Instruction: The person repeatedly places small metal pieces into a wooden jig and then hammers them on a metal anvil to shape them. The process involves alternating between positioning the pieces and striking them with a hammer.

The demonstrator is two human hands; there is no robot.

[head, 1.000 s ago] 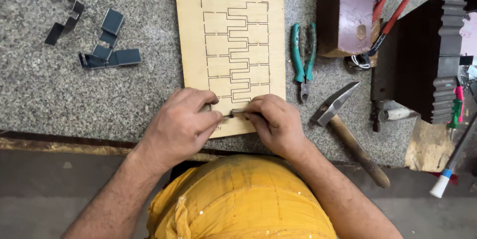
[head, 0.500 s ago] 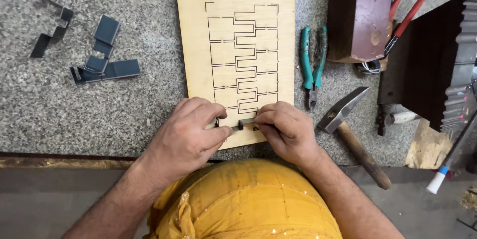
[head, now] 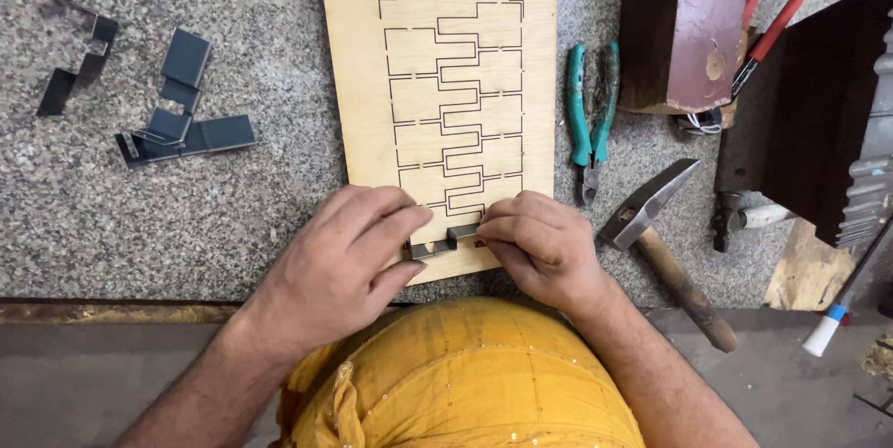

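Low in the frame's centre, a bent grey metal strip [head: 445, 242] lies on the near edge of the pale slotted plywood board [head: 437, 66]. The left hand [head: 349, 257] and right hand [head: 539, 248] pinch its ends, fingers curled tight around it.

Your left hand [head: 349, 267] and right hand [head: 539, 248] pinch a bent metal strip [head: 445, 241] against the near edge of the plywood board [head: 358, 85]. The board lies flat on the granite bench [head: 233, 225], slots cut through it. Teal pliers [head: 593, 113] and a hammer [head: 665, 243] lie right of the board; folded dark strips [head: 181, 122] lie toward the bench's far left corner.
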